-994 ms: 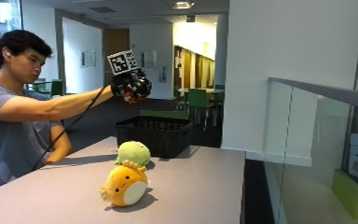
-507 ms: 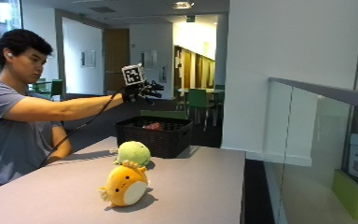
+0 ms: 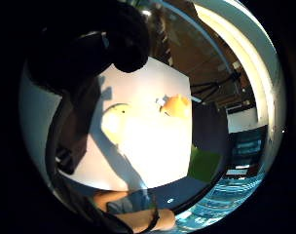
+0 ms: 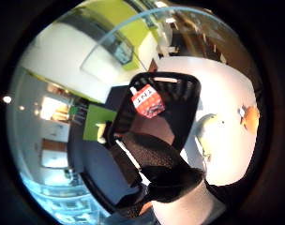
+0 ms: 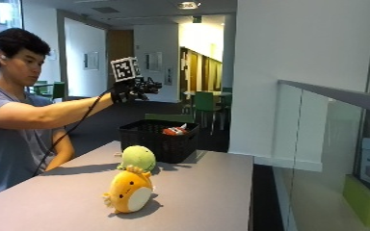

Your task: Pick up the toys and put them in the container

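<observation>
Black basket (image 5: 158, 139): holds red toy (image 5: 174, 130), far end of table (image 5: 204, 192)
Gloved right hand (image 5: 128, 89): above basket, fingers spread, empty; 1.0 s ago it was clenched
Meaning: one toy judged delivered
Remaining: green plush (image 5: 138, 158), yellow plush (image 5: 129, 191) on table, near basket

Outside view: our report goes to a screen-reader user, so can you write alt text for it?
A person holds a gloved hand raised above a black basket on a table, with a red toy inside. A green plush and an orange plush sit on the table.
</observation>
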Motion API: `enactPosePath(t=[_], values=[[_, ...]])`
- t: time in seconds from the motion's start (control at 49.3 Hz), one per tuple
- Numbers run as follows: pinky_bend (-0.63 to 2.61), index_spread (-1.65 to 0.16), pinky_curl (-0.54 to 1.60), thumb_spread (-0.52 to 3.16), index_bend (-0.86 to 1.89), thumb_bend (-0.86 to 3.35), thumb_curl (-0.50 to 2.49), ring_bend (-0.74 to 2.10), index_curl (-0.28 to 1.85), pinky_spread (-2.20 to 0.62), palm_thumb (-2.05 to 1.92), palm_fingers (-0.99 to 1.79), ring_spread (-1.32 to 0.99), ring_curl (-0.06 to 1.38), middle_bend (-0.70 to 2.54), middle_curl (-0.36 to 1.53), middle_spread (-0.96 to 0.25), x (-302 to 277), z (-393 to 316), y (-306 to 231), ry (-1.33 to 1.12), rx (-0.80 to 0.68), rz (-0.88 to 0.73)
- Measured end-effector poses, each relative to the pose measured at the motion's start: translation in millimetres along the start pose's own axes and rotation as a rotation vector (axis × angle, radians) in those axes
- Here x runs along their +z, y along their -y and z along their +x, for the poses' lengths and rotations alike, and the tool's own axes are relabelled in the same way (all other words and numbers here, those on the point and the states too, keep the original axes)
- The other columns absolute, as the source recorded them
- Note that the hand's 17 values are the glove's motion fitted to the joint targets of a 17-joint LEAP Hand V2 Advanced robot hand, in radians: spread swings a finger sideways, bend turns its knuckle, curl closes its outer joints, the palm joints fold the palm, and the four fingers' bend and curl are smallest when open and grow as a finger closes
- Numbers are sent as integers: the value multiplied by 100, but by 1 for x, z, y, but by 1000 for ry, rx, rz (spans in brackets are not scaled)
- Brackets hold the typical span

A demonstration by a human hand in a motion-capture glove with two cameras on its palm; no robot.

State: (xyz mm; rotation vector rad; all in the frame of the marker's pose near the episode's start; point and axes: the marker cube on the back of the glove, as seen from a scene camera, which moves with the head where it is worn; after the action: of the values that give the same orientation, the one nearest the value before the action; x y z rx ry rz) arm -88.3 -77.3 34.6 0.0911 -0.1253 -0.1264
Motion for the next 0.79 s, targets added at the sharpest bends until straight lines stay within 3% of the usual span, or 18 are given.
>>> enactPosePath(t=[0.223, 0.791], values=[[131, -31, 37, 102, 11, -9, 23, 41, 31, 3, -12, -20, 2, 34, 13, 28, 1, 50, 60, -8, -35, 67, -52], [124, -29, 34, 100, 10, -8, 18, 35, 22, 4, -11, -19, 3, 33, 13, 25, 0, 212, 91, -54, -50, 118, -327]])
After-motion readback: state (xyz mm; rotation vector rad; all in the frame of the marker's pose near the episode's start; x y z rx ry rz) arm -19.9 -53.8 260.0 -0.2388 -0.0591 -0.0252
